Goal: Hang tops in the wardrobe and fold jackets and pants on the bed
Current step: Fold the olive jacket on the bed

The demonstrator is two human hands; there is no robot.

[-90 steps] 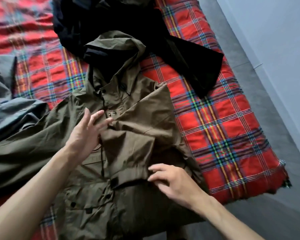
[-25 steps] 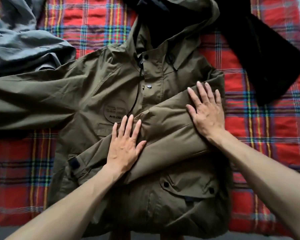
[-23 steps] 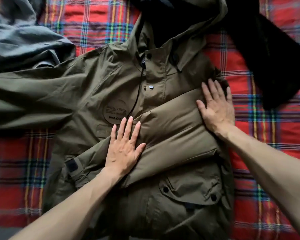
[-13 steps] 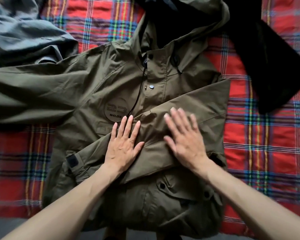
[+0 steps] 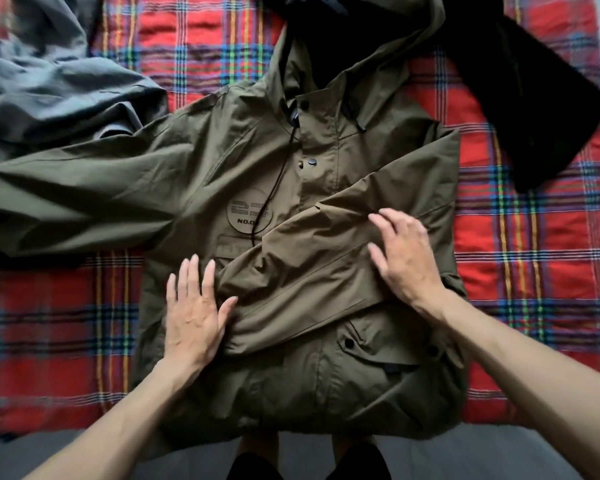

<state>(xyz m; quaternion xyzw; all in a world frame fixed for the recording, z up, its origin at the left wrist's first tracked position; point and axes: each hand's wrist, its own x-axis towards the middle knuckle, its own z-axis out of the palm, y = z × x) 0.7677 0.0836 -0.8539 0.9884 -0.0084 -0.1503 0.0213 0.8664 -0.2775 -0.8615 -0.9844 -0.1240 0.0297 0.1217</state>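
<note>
The olive jacket [image 5: 291, 161] lies face up at the bed's [image 5: 534, 254] near edge, one sleeve [image 5: 326, 271] folded across its front. The left hand [image 5: 194, 317] and right hand [image 5: 406, 258] rest on it, each grip open and holding nothing. The fabric looks light, soft and slippery, so the spread sleeve [image 5: 66, 202] is best pinched midway.

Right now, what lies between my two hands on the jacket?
In the head view, the folded-over sleeve of the jacket stretches between left hand and right hand.
</note>
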